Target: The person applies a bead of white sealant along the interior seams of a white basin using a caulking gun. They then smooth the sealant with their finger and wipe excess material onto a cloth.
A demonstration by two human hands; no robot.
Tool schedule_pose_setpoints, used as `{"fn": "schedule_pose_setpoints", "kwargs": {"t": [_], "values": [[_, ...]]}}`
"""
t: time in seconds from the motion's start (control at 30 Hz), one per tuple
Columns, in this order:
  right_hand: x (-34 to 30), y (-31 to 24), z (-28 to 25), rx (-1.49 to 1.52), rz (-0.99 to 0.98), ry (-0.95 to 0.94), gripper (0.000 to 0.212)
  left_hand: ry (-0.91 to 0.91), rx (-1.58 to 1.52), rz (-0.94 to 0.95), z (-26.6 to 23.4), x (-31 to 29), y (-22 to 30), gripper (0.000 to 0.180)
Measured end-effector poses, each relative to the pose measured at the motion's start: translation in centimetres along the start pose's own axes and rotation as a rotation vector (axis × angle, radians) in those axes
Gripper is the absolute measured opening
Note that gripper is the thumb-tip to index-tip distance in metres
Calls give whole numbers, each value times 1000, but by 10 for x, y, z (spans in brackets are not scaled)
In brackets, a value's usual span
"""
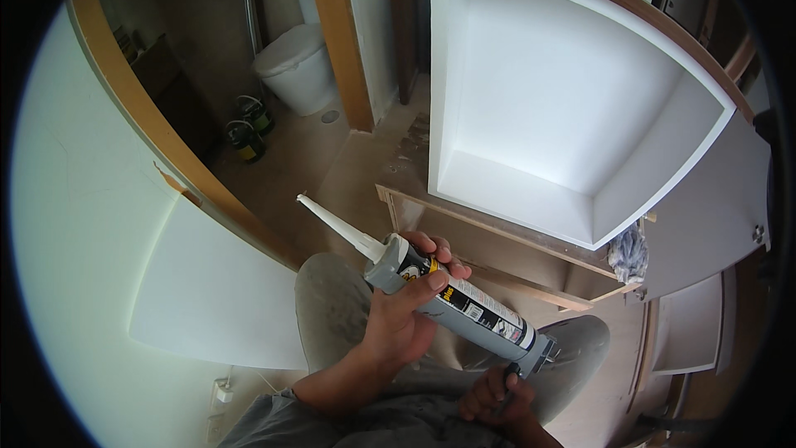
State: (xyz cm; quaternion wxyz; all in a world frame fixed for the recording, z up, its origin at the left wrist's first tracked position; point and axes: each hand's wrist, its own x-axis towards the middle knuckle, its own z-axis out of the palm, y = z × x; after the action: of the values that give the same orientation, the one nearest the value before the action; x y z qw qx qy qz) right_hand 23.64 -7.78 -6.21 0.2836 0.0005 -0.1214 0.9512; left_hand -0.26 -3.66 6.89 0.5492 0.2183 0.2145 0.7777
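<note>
A grey caulking gun [464, 328] lies slantwise across my lap, loaded with a printed sealant cartridge. Its white tapered nozzle [340, 226] points up and to the left, over the floor. Around the front of the barrel my left hand [406, 307] is closed, thumb on top and fingers on the far side. At the rear end my right hand [499, 396] grips the handle, with its fingers curled; part of the handle is hidden behind them. Just ahead of the gun stands a white open box cabinet [439, 99], apart from the nozzle.
The cabinet rests on a wooden frame bench [497, 226], a crumpled grey rag [628, 255] at its corner. To the left are a curved white panel [207, 290] and a wooden door frame [166, 153]. Beyond it stand dark cans [245, 143] and a toilet [298, 66].
</note>
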Motion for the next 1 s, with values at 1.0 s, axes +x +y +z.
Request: {"fn": "schedule_pose_setpoints", "kwargs": {"t": [1.0], "values": [[160, -61, 180, -1431, -751, 32, 43, -84, 790, 151, -10, -2, -34, 38]]}}
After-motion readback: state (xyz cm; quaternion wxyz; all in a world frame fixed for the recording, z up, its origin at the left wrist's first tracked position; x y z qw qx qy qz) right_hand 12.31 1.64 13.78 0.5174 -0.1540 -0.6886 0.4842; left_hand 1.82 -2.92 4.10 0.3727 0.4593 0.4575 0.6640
